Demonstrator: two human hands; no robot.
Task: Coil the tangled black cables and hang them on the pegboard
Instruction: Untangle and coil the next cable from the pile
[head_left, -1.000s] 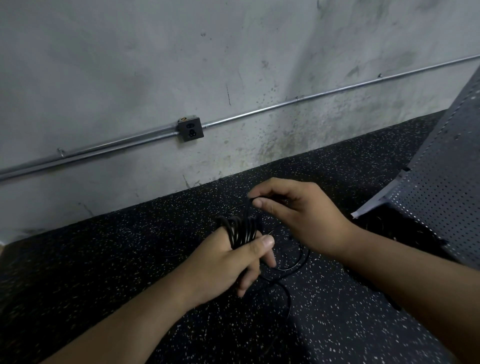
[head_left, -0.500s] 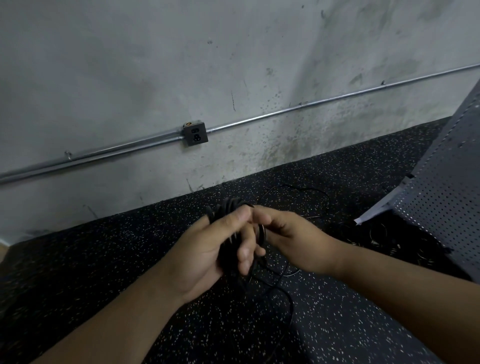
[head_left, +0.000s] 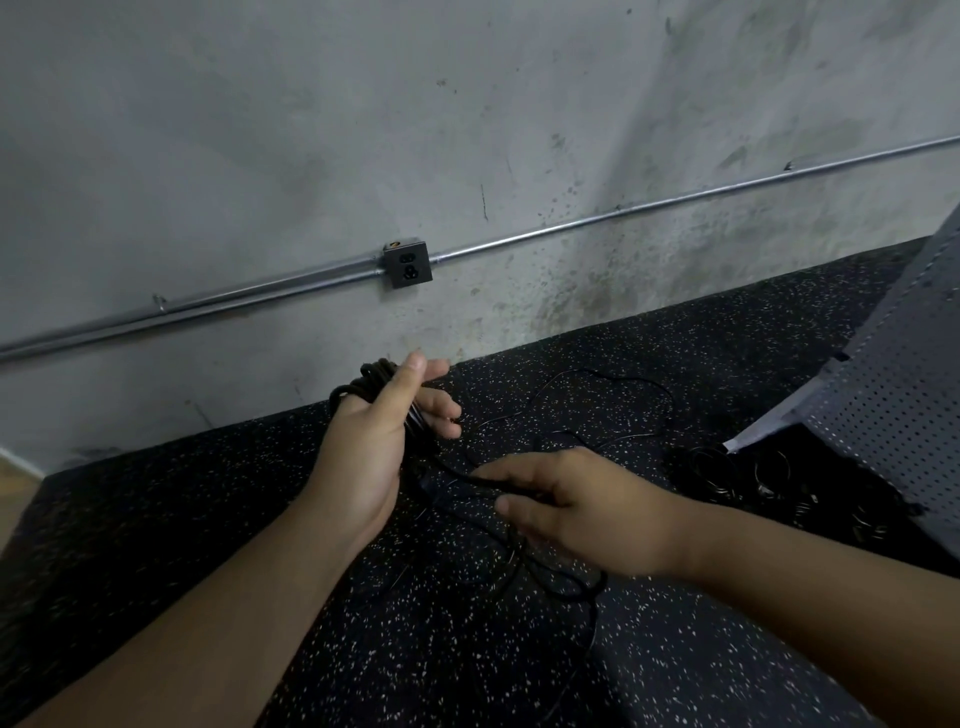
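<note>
**Two bare hands winding a black cable, with a wall socket above them**

A head-worn camera looks down at a person's two hands over a black mat (head_left: 208, 519) flecked with white. The mat meets a stained concrete wall. On that wall sits a dark square wall socket (head_left: 408, 264), fed by a metal pipe (head_left: 675, 195) that slants up to the right.

Directly below the socket, the left hand (head_left: 374, 452) is raised with its palm turned to the right and its thumb pointing up. A coil (head_left: 371, 387) of black cable is wrapped around this hand. Its loops show above the knuckles and cross the palm under the thumb and the loosely bent fingers. The coil's long axis stands nearly upright, leaning slightly left at the top.

A free strand (head_left: 457, 475) leaves the bottom of the coil and runs down and to the right, fairly taut. Below and to the right of the socket, the right hand (head_left: 587, 509) pinches this strand between thumb and forefinger, palm down. The other fingers are curled under it.

Beyond the pinch, the cable drops onto the mat in slack loops (head_left: 566, 587) beneath the right hand. More thin cable (head_left: 623, 387) lies in a wide, loose curve on the mat to the lower right of the socket.

Far right of the socket, a grey pegboard (head_left: 893, 395) leans at a steep slant. A dark heap of cables (head_left: 727, 467) lies in the shadow at its foot.
</note>
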